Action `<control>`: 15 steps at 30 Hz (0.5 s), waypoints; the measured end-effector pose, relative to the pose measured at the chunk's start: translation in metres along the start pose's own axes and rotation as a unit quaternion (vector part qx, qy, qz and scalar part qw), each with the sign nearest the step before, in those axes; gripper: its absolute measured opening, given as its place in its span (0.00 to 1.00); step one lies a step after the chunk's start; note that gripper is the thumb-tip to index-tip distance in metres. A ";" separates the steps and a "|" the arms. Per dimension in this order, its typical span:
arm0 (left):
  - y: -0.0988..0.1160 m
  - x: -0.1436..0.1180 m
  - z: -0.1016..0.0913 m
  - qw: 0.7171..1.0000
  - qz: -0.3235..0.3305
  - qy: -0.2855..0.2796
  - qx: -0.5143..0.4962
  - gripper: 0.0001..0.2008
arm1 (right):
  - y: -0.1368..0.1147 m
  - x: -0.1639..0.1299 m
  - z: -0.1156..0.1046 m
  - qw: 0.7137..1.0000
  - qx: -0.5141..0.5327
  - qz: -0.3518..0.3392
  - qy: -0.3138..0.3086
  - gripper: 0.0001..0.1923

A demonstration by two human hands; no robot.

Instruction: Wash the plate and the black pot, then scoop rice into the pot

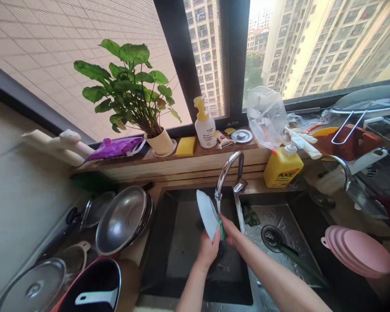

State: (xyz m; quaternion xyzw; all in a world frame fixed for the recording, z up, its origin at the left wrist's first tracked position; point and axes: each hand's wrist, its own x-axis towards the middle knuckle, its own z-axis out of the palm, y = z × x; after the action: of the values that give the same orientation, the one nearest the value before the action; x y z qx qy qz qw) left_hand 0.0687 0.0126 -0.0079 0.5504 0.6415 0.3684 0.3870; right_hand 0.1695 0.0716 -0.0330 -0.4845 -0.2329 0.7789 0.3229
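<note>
My left hand (209, 249) grips the lower edge of a white plate (206, 211), which is tilted up on its side over the left sink basin (182, 277). My right hand (230, 230) is closed on a green scrubbing pad (221, 228), pressed against the plate's right side near the rim. Just above my hands is the curved chrome faucet (226, 167), with a thin stream of water falling from its spout beside the plate. Part of the pad is hidden by my fingers.
In the right basin lie a drain strainer (273, 237) and a dark green long-handled tool (300, 260). A yellow detergent bottle (282, 169) stands behind it. Metal bowls (121, 221) and a pot (91, 288) crowd the left; a pink collapsible colander (360, 251) sits right.
</note>
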 end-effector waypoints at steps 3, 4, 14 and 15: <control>0.000 0.011 0.017 0.994 0.006 -0.020 0.107 0.24 | 0.010 -0.028 -0.009 0.996 0.048 0.074 -0.017 0.34; 0.002 0.012 0.020 0.991 -0.001 -0.032 0.132 0.27 | 0.008 -0.036 -0.013 0.996 0.046 0.073 -0.024 0.36; -0.018 -0.009 -0.012 0.952 0.047 -0.257 0.157 0.29 | 0.022 -0.050 -0.048 0.978 -0.070 -0.145 0.132 0.28; -0.029 -0.008 -0.016 0.970 0.030 -0.215 0.105 0.29 | 0.028 -0.050 -0.052 0.974 -0.083 -0.152 0.144 0.28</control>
State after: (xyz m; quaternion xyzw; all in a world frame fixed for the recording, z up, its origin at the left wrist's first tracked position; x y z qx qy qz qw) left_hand 0.0431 0.0005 -0.0260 0.6735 0.5609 0.1837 0.4450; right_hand 0.2248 0.0187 -0.0439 -0.5756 -0.3190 0.6206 0.4264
